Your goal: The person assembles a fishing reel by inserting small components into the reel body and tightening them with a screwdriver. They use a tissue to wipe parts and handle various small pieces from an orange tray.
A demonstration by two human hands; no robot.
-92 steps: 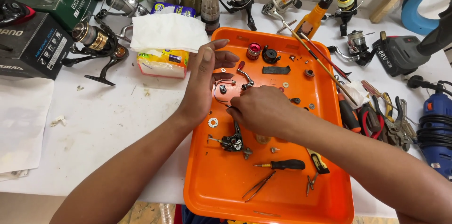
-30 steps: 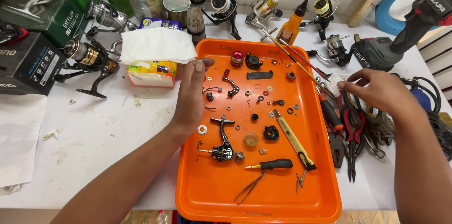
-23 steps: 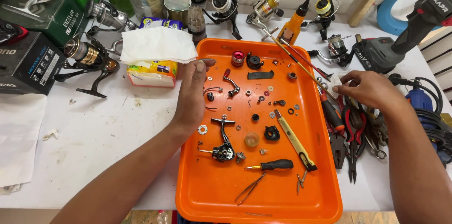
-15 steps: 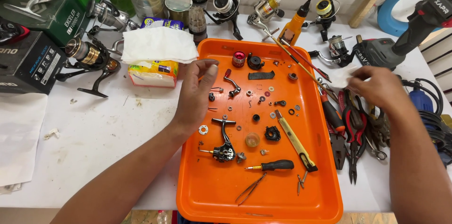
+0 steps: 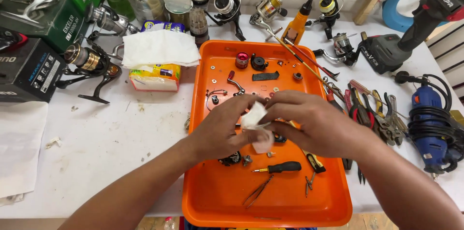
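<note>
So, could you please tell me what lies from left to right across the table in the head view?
Black box → tissue pack → left hand → white tissue → right hand → pliers → blue power tool.

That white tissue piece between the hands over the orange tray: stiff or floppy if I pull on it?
Likely floppy: the white tissue crumples and folds between the left hand and right hand. Probably very light and easy to tear, being thin paper.

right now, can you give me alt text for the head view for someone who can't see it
Two hands, left hand and right hand, hold a white tissue between them over an orange tray strewn with small reel parts and a black-handled screwdriver. Around the tray on the white table lie fishing reels, a tissue pack, pliers and power tools.
</note>
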